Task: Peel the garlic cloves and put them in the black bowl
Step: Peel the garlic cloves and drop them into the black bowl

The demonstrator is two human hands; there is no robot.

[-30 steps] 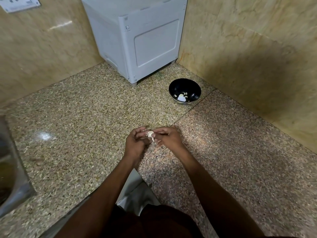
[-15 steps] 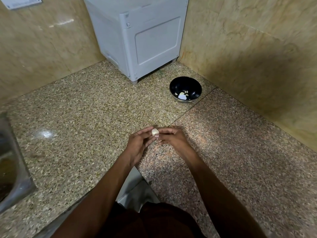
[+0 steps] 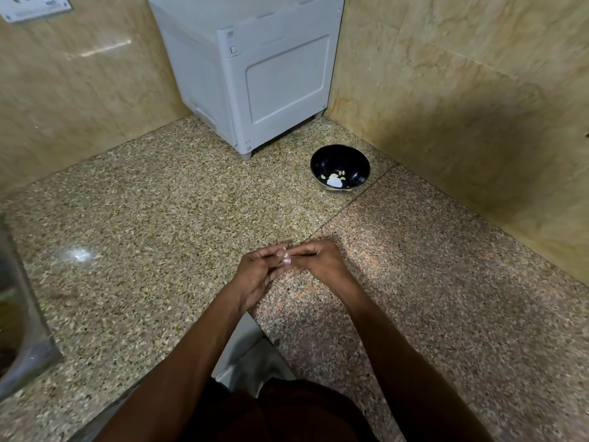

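Nearest, left hand [image 3: 255,275] and right hand [image 3: 318,263] meet fingertip to fingertip above the granite counter [image 3: 159,218], both pinching one garlic clove [image 3: 287,259], mostly hidden between them. Advice: hold firmly with one hand, pick skin with the other. Farther back, black bowl [image 3: 322,161] with pale pieces stands well apart near the white appliance [image 3: 271,74].
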